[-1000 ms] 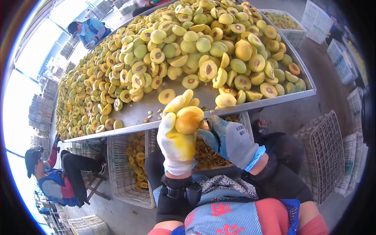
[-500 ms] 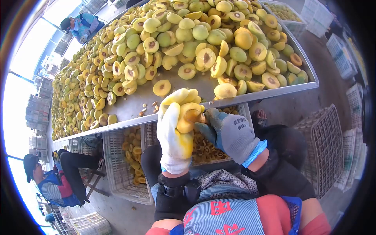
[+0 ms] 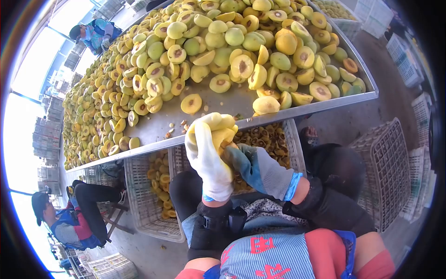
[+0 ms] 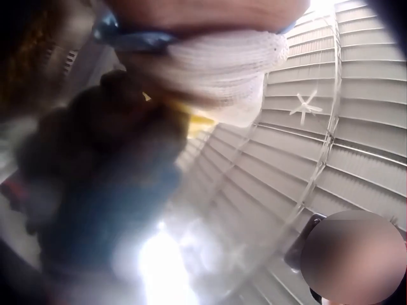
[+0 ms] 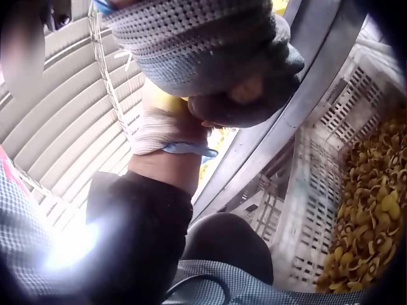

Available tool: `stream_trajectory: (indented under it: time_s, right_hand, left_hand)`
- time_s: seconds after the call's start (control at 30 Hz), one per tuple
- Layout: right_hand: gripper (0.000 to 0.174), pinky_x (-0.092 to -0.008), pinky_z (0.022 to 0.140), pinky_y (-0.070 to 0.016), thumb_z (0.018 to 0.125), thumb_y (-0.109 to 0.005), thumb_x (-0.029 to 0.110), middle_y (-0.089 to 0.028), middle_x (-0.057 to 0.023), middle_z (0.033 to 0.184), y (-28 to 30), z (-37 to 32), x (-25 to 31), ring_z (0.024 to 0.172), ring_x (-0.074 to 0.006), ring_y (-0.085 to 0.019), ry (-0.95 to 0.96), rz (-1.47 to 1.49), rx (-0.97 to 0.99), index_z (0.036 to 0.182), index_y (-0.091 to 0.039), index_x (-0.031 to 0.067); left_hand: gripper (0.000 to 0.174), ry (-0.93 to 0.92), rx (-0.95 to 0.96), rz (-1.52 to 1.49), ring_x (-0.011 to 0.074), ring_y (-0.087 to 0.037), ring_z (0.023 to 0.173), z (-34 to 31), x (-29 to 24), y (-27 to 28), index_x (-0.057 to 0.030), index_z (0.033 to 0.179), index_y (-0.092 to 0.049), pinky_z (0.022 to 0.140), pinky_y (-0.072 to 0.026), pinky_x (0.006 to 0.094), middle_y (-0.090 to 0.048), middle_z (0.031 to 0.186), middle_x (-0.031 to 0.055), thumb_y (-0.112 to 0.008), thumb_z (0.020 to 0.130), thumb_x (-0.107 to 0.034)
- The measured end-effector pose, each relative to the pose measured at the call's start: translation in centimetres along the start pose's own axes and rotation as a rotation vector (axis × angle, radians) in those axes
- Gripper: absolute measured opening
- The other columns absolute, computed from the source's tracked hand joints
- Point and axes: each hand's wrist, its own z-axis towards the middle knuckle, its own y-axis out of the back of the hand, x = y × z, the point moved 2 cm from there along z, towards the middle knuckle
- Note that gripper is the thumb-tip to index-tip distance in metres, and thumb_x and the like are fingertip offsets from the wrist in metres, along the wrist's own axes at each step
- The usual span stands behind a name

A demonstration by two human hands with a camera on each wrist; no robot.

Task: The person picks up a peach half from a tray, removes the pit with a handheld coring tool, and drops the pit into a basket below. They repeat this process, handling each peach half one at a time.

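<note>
In the head view, the left hand (image 3: 209,156), in a white and yellow glove, curls its fingers round a yellow fruit piece (image 3: 223,137) just below the metal table's front edge. Pressed close against that fruit is the right hand (image 3: 262,168) in a grey-blue glove, its fingers curled. The right wrist view shows a small tan object (image 5: 247,90) in the right glove's grip; what it is, I cannot tell. Halved fruits (image 3: 241,66) are heaped on the metal table (image 3: 204,100). The left wrist view is blurred, with only the white glove's cuff (image 4: 222,73) distinct.
Under the table edge, crates (image 3: 134,200) hold fruit halves (image 3: 160,181) and brown-centred pieces (image 3: 274,142). An upright crate (image 3: 383,174) stands at the right. One person (image 3: 69,223) sits at the left; another (image 3: 100,35) is at the table's far left side.
Both hands have come down slightly from the table edge. My left hand has turned and covers more of the fruit; my right hand has moved left, closer against it.
</note>
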Motion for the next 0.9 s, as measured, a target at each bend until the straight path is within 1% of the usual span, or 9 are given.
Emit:
stream_trajectory:
  time_s: [0.1,0.2,0.3,0.37,0.5,0.6,0.7,0.8,0.9]
  right_hand:
    - [0.055,-0.0351,0.059,-0.0508,0.106,-0.047,0.050,-0.065,-0.0046,0.072,-0.4,0.3,-0.4,0.064,-0.0162,-0.060,0.122,0.064,-0.008,0.102,-0.066,-0.0021]
    - [0.057,-0.0309,0.049,-0.0432,0.104,-0.047,0.054,-0.058,-0.0046,0.064,0.7,-0.4,3.4,0.053,-0.0130,-0.052,-0.341,0.189,0.200,0.094,-0.065,0.0008]
    - [0.058,-0.0272,0.043,-0.0354,0.103,-0.047,0.058,-0.051,-0.0022,0.059,1.2,-0.4,2.7,0.048,-0.0099,-0.046,-0.384,0.272,0.304,0.090,-0.063,0.0038]
    - [0.061,-0.0274,0.044,-0.0362,0.102,-0.046,0.061,-0.050,-0.0018,0.060,1.4,-0.8,2.9,0.048,-0.0108,-0.047,-0.385,0.261,0.274,0.089,-0.062,0.0041]
    - [0.045,-0.0351,0.058,-0.0510,0.105,-0.053,0.042,-0.062,-0.0043,0.070,1.4,-0.4,5.0,0.054,-0.0189,-0.054,-0.531,0.150,0.262,0.107,-0.067,-0.0008]
    - [0.046,-0.0415,0.067,-0.0544,0.101,-0.060,0.043,-0.067,-0.0111,0.071,1.0,-0.4,2.9,0.062,-0.0297,-0.065,-0.097,-0.099,0.104,0.111,-0.068,-0.0017]
    - [0.046,-0.0426,0.068,-0.0541,0.099,-0.063,0.042,-0.070,-0.0178,0.077,1.0,-0.8,5.3,0.074,-0.0352,-0.071,-0.070,-0.509,0.105,0.113,-0.068,-0.0007]
    - [0.041,-0.0429,0.072,-0.0541,0.099,-0.063,0.038,-0.072,-0.0212,0.087,1.1,-1.3,6.8,0.086,-0.0377,-0.072,-0.179,-0.512,0.121,0.116,-0.068,0.0008]
    - [0.040,-0.0410,0.075,-0.0543,0.099,-0.064,0.035,-0.073,-0.0200,0.091,1.2,-2.2,7.9,0.088,-0.0364,-0.072,-0.076,-0.440,0.161,0.119,-0.067,0.0010]
  left_hand:
    - [0.029,-0.071,0.048,0.027,0.0244,-0.070,0.079,0.1,0.4,0.1,-0.0003,0.109,-0.062,0.071,-0.0565,0.0316,-0.072,0.098,0.0160,-0.050,0.106,-0.026]
    - [0.031,-0.112,0.156,0.043,0.0242,-0.069,0.080,0.5,0.8,0.8,0.0010,0.107,-0.062,0.073,-0.0569,0.0320,-0.070,0.098,0.0151,-0.047,0.107,-0.026]
    - [0.034,-0.067,0.145,0.048,0.0238,-0.066,0.084,0.9,1.4,1.5,-0.0002,0.108,-0.059,0.077,-0.0576,0.0367,-0.066,0.100,0.0132,-0.044,0.108,-0.030]
    - [0.036,0.088,0.146,-0.156,0.0224,-0.063,0.089,0.7,0.7,0.8,-0.0055,0.111,-0.057,0.078,-0.0569,0.0408,-0.062,0.101,0.0075,-0.046,0.106,-0.039]
    - [0.036,0.296,-0.009,-0.312,0.0203,-0.061,0.089,0.2,-1.2,-1.1,-0.0135,0.112,-0.058,0.080,-0.0562,0.0431,-0.058,0.097,-0.0006,-0.048,0.104,-0.047]
    - [0.032,0.336,-0.062,-0.395,0.0175,-0.063,0.092,-0.1,-1.7,-1.4,-0.0158,0.112,-0.059,0.082,-0.0566,0.0414,-0.061,0.098,-0.0040,-0.049,0.104,-0.045]
    - [0.028,0.423,-0.122,-0.531,0.0151,-0.065,0.096,0.2,-1.4,-0.9,-0.0173,0.113,-0.061,0.084,-0.0569,0.0402,-0.064,0.102,-0.0060,-0.052,0.104,-0.043]
    - [0.026,0.383,-0.060,-0.552,0.0140,-0.066,0.099,0.1,-1.8,-0.8,-0.0172,0.114,-0.061,0.084,-0.0572,0.0384,-0.065,0.104,-0.0060,-0.051,0.104,-0.039]
    - [0.034,0.290,-0.151,-0.418,0.0201,-0.063,0.100,-1.4,-4.8,-2.5,-0.0136,0.118,-0.058,0.085,-0.0563,0.0417,-0.061,0.106,-0.0004,-0.047,0.105,-0.043]
